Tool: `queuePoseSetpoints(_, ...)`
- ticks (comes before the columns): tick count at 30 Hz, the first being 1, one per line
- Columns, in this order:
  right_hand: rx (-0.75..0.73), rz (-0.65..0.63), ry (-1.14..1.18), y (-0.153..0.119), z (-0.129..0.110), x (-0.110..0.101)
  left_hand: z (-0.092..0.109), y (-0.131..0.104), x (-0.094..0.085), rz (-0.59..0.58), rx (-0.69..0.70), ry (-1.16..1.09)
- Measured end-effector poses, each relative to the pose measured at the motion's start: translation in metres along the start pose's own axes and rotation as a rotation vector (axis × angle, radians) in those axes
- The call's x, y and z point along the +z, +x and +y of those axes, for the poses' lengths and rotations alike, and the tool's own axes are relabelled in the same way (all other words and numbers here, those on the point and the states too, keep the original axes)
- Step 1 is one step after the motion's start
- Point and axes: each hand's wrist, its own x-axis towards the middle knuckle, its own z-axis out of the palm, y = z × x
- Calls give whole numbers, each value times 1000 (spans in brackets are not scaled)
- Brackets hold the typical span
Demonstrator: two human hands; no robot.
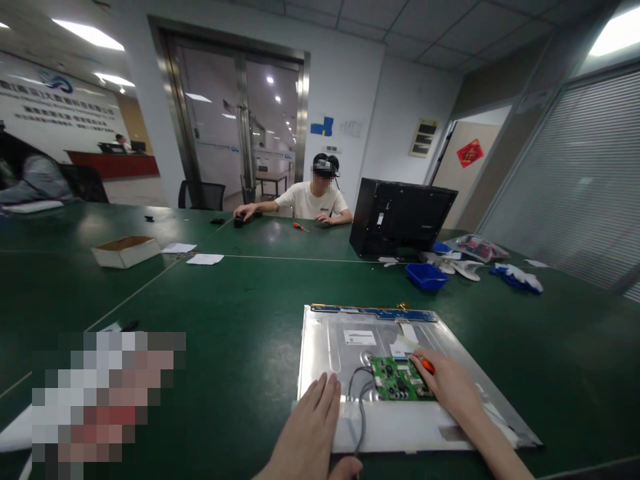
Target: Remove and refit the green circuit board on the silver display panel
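A display panel (317, 347) lies on the table in front of me with its metal back facing up. Fixed to its middle is a green circuit board (393, 380). My left hand (307, 423) rests at the panel's lower left edge, fingers stretched out, its thumb near a grey cable (363, 417). Over the board's right side, my right hand (447, 383) is closed around an orange-handled screwdriver (427, 365); its tip is hidden. A flat white ribbon cable (409, 331) runs from the board's top towards a blue circuit strip (370, 313) along the far edge.
Beyond the panel stand a black monitor (400, 213) and a blue tray (427, 276), with gloves (517, 277) further right. A white box (126, 252) and papers (205, 259) lie to the left. Across the green table (240, 360) sits a co-worker (315, 200) near another screwdriver (300, 227).
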Motion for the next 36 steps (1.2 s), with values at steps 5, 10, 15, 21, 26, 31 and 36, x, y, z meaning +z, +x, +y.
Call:
queuePoseSetpoints(5,21,-9,-103,10,43,9,10,21,10,19,-16,-60)
queuePoseSetpoints(10,65,-44,-209,24,75,8,30,37,16,90,-16,-111)
queuePoseSetpoints(15,128,-31,-245,44,102,-6,52,58,18,140,-30,-183)
queuePoseSetpoints(21,166,15,-200,71,120,-24,72,95,26,165,-4,-231)
queuePoseSetpoints(26,-85,-89,-41,76,101,-20,83,118,32,195,17,-263)
queuePoseSetpoints(31,-159,-128,5,68,90,-13,89,129,32,166,34,-285)
queuePoseSetpoints(36,-158,-121,5,66,89,-9,90,138,32,160,54,-267)
